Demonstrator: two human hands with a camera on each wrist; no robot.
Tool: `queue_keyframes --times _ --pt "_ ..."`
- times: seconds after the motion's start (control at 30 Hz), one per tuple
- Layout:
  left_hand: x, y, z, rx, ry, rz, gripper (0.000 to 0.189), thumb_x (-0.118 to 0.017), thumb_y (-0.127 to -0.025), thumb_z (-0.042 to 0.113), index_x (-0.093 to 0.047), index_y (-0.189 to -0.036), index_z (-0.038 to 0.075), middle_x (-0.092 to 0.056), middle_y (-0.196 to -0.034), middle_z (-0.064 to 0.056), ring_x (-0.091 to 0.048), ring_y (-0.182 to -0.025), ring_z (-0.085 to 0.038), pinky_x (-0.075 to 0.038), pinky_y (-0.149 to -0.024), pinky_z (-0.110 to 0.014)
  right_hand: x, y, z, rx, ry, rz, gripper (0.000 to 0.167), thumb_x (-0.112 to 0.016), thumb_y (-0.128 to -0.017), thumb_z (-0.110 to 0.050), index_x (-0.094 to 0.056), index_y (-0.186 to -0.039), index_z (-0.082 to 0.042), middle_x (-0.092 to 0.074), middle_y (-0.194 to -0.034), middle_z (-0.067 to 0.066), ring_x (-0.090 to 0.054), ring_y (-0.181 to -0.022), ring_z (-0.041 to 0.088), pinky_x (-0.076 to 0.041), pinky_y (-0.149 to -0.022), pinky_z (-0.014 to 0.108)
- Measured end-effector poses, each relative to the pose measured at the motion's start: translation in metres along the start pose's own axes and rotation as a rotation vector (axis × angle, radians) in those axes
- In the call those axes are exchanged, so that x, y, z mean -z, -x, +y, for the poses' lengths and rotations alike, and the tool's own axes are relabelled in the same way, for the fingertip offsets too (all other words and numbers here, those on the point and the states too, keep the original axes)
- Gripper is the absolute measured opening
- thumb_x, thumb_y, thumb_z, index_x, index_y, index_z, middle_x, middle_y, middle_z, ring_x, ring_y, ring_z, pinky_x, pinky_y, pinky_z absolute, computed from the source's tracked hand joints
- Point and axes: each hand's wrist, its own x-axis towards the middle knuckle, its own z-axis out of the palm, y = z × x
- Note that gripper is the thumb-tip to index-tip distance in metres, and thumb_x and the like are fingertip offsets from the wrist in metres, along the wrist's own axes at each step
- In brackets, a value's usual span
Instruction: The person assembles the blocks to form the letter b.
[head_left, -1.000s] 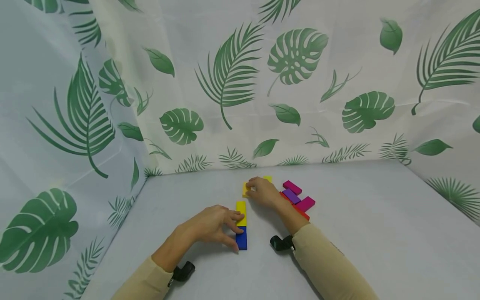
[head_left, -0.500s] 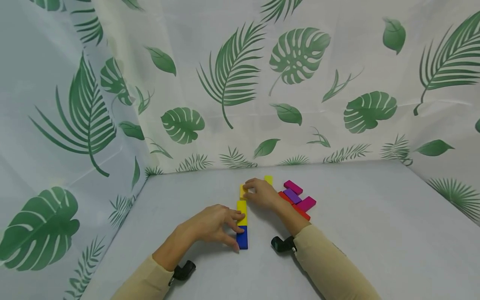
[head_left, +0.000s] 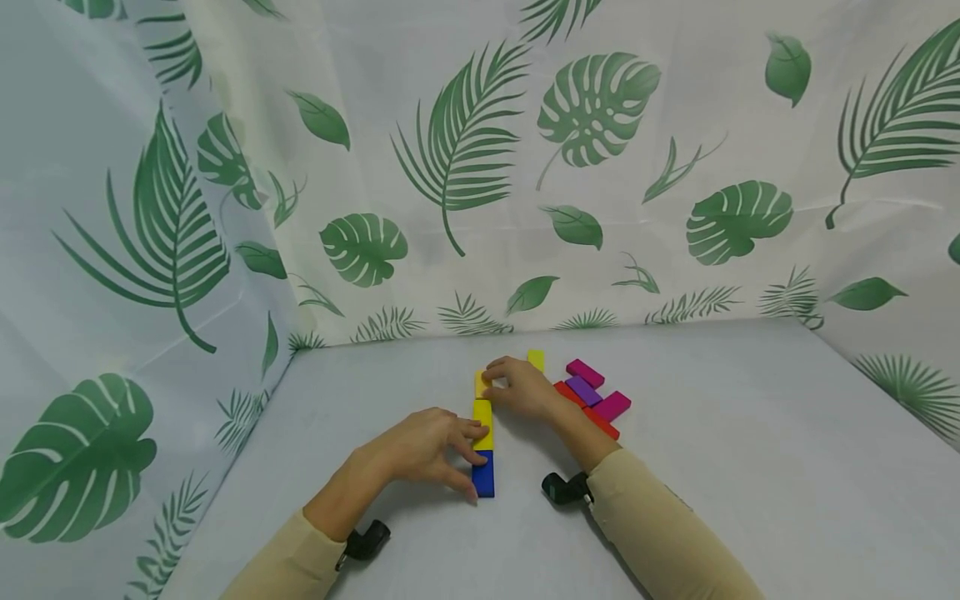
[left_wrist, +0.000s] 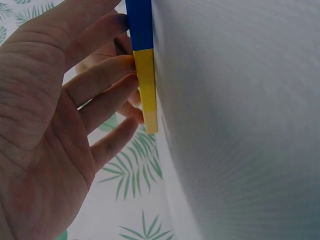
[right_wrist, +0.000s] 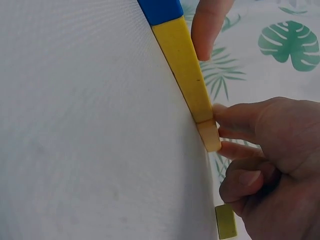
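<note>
A blue block [head_left: 483,483] and a yellow block [head_left: 482,413] lie end to end on the table in a straight line. My left hand [head_left: 420,448] rests its fingertips on these two, its thumb by the near end of the blue one. At the line's far end, my right hand [head_left: 525,388] pinches a light-orange block [head_left: 481,380], whose end meets the yellow block. In the right wrist view the light-orange block [right_wrist: 209,136] continues the line from the yellow block [right_wrist: 185,70], and the outer fingers of that hand are curled in.
Right of my right hand lies a cluster of red blocks [head_left: 603,425], a purple block [head_left: 583,390] and magenta blocks [head_left: 585,372]. Another yellow block [head_left: 536,359] lies behind that hand. A leaf-print curtain [head_left: 450,283] stands behind the pale table [head_left: 735,433].
My right hand has brought the light-orange block leftward, from right of the line into line with the yellow block. The left hand has stayed at the blue and yellow blocks.
</note>
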Motion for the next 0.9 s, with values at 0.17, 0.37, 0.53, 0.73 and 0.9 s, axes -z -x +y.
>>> queue_keyframes --times 0.17,0.37,0.53,0.73,0.9 --pt "0.0002 -0.0002 0.0004 0.002 -0.005 -0.001 0.049 -0.085 -0.077 0.062 -0.08 -0.117 0.034 -0.062 -0.147 0.004 -0.054 -0.142 -0.009 -0.044 -0.119 -0.044 0.0006 0.0015 -0.002 -0.008 -0.006 -0.001 0.035 -0.071 -0.099 -0.021 -0.072 -0.13 -0.004 -0.065 -0.141 0.014 -0.057 -0.137 0.035 -0.045 -0.117 0.053" --pt "0.0004 0.0001 0.0011 -0.006 0.001 0.002 0.049 -0.085 -0.077 0.061 -0.08 -0.117 0.033 -0.062 -0.146 0.003 -0.055 -0.141 -0.009 -0.044 -0.119 -0.044 -0.0001 0.0016 -0.0019 -0.011 -0.002 0.0 0.035 -0.071 -0.1 -0.022 -0.072 -0.131 -0.004 -0.065 -0.142 0.013 -0.057 -0.137 0.034 -0.045 -0.117 0.053" --pt "0.0008 0.0004 0.002 -0.005 0.005 0.003 0.048 -0.086 -0.077 0.059 -0.081 -0.116 0.032 -0.062 -0.146 0.003 -0.054 -0.141 -0.008 -0.043 -0.12 -0.043 -0.0013 0.0011 -0.0002 -0.003 -0.005 0.004 0.035 -0.071 -0.1 -0.021 -0.072 -0.13 -0.004 -0.065 -0.141 0.014 -0.057 -0.137 0.034 -0.044 -0.117 0.053" --pt "0.0009 0.0007 0.0029 -0.002 0.006 0.004 0.048 -0.086 -0.077 0.059 -0.081 -0.116 0.032 -0.062 -0.146 0.003 -0.055 -0.14 -0.008 -0.042 -0.12 -0.044 -0.0029 0.0001 0.0002 -0.01 -0.006 0.004 0.035 -0.071 -0.099 -0.021 -0.073 -0.13 -0.004 -0.066 -0.14 0.013 -0.057 -0.136 0.034 -0.044 -0.117 0.052" --pt "0.001 0.0004 0.002 -0.006 -0.002 0.006 0.048 -0.085 -0.077 0.06 -0.081 -0.116 0.032 -0.062 -0.146 0.003 -0.055 -0.139 -0.007 -0.042 -0.12 -0.043 -0.0028 0.0002 -0.0014 -0.016 -0.005 0.002 0.034 -0.072 -0.099 -0.021 -0.073 -0.129 -0.004 -0.066 -0.14 0.012 -0.057 -0.136 0.033 -0.044 -0.117 0.052"
